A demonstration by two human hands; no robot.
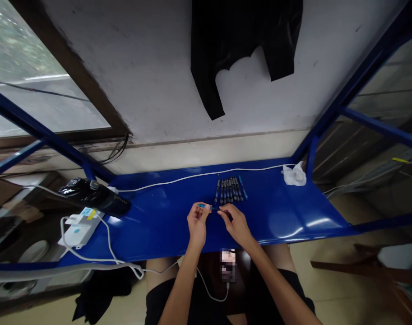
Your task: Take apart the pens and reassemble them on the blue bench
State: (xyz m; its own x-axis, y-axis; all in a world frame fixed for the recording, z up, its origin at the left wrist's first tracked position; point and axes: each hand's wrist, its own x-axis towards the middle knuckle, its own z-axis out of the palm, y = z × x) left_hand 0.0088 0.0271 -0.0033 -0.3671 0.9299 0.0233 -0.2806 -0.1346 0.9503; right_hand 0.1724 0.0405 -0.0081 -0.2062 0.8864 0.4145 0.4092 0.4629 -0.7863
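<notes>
A blue pen (201,206) lies crosswise between my two hands, just above the front part of the blue metal shelf. My left hand (197,222) is closed around its barrel with thumb and fingers. At the pen's right end, the fingertips of my right hand (235,222) are pinched together; whether they grip the tip or a separate small part is too small to tell. Just beyond my hands, several black pens (227,189) lie side by side in a row. Another blue pen (243,187) lies at the right end of that row.
The blue shelf (151,216) carries a black bottle (97,196) and a white power strip (80,229) at left. Crumpled white tissue (294,174) sits at right. A white cable (178,178) runs along the back. On my lap rests a phone (228,264), plugged into a cable.
</notes>
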